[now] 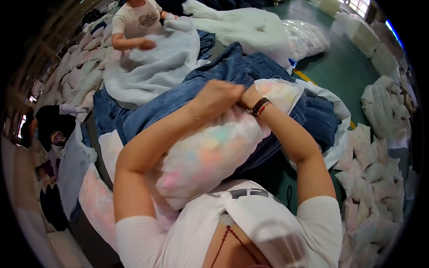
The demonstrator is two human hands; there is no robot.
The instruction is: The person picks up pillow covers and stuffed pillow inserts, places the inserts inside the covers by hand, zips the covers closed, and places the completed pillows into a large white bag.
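Pillow point(210, 152), one of them, soft and mottled with pale pastel spots, lies pressed against the person's chest between both forearms. Its long axis runs from the near lower left up to the far right, and its far end points away toward the denim.

One heap of blue denim point(232, 71) spreads across the table behind it. One big white cloth point(156, 62) lies beyond that, under the hand of a second person in a white T-shirt point(134, 20). A third person point(51, 129), in dark clothing, is at the left edge. Packed pale bundles point(371, 178) are stacked in a row on the right, too many and too blurred to count.

The left hand point(216, 99) is clenched on the pillow's far end. The right hand point(247, 96) meets it there, but its fingers are hidden behind the left, so its grip cannot be told. One dark beaded bracelet point(260, 106) circles the right wrist.
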